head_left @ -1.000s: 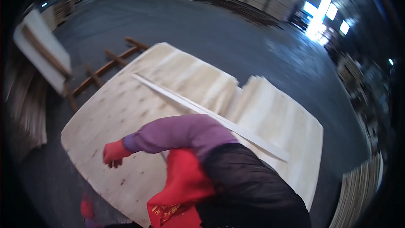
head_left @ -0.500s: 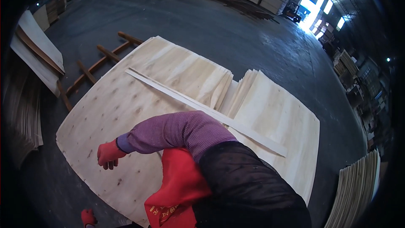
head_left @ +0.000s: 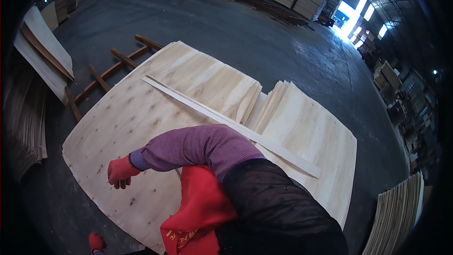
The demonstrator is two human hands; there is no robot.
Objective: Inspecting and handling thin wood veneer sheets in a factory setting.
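Note:
My right hand, in a red glove with a purple sleeve, reaches across my body to the left. It hangs just above a large pale veneer sheet, its fingers curled in with nothing in them. My left hand, also red-gloved, shows only partly at the bottom edge, near the sheet's near corner. A long thin veneer strip lies diagonally across the sheets. A red cloth and a black apron cover my body at the lower middle.
A second stack of veneer sheets lies to the right of the large one. A wooden frame pokes out from under the far left corner. Boards lean at the left. More veneer stands at the lower right. A dark concrete floor surrounds it all.
My right hand has drifted slightly left over the sheet. My left hand has sunk a little toward the bottom edge. The view has shifted a bit.

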